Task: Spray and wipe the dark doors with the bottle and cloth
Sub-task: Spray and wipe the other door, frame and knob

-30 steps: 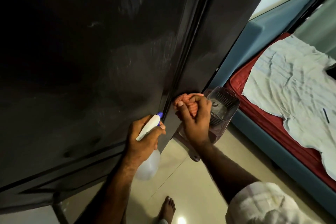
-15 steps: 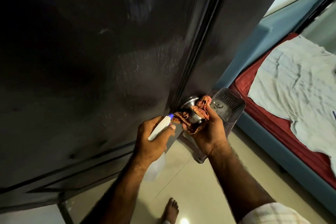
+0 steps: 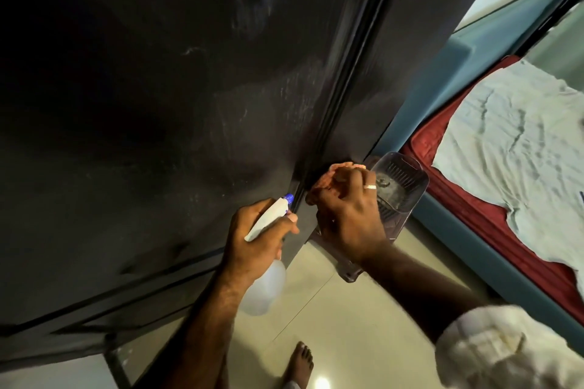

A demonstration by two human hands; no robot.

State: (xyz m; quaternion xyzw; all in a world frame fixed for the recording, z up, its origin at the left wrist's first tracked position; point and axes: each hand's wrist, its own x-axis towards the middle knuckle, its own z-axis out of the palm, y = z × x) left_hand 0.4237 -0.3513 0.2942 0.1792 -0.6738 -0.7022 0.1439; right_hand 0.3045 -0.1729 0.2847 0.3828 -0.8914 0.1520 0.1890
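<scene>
Two dark doors fill the view: a wide left door [image 3: 158, 123] with faint streaks and a narrower right door [image 3: 407, 50], split by a black seam. My left hand [image 3: 252, 243] grips a white spray bottle [image 3: 268, 221] with a blue nozzle aimed at the seam; its translucent body hangs below the hand. My right hand [image 3: 350, 211], a ring on one finger, holds an orange-red cloth [image 3: 328, 177] bunched against the right door just beside the seam. The door knob is hidden under the cloth.
A clear plastic container [image 3: 401, 186] sits right behind my right hand near the door edge. A bed with a blue frame [image 3: 474, 246], red cover and pale sheet [image 3: 518, 148] lies to the right. Pale tiled floor [image 3: 347, 325] and my bare foot [image 3: 300, 360] are below.
My right hand turned over the knob; the metal knob seen half a second ago is now covered by hand and cloth. My left hand and the bottle stayed about in place.
</scene>
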